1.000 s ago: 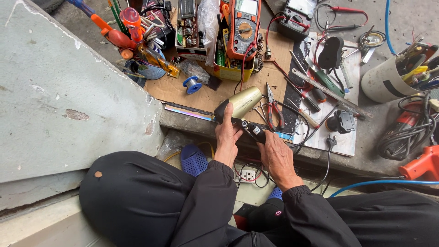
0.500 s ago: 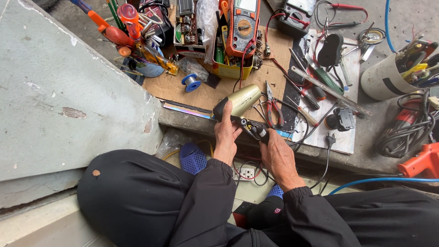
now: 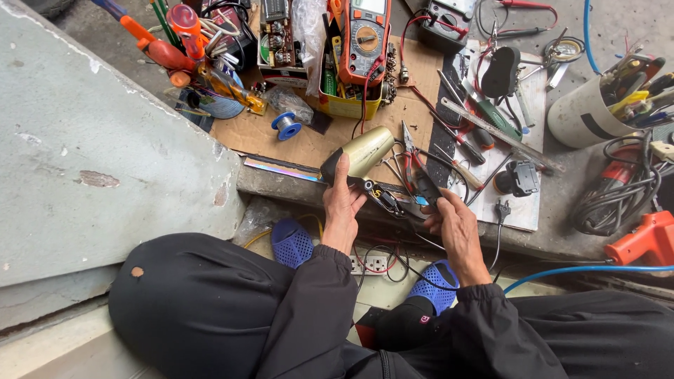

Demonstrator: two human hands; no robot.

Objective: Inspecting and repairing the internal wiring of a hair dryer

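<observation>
- While the left hand wraps the dark grip of a gold hair dryer, its fingers press together along the handle, thumb on the near side.
- Right hand curls round a small dark tool, fingers pinching it just right of the dryer's open handle, where loose wires spill out between both hands.
- Beyond the left fingertips: a yellow box holding an orange-cased multimeter, upright.
- Up and left of those fingers, a blue solder spool lies on brown cardboard.
- Far right of the right fingers, a white cylindrical tub with a black mark stands crammed with tools.
</observation>
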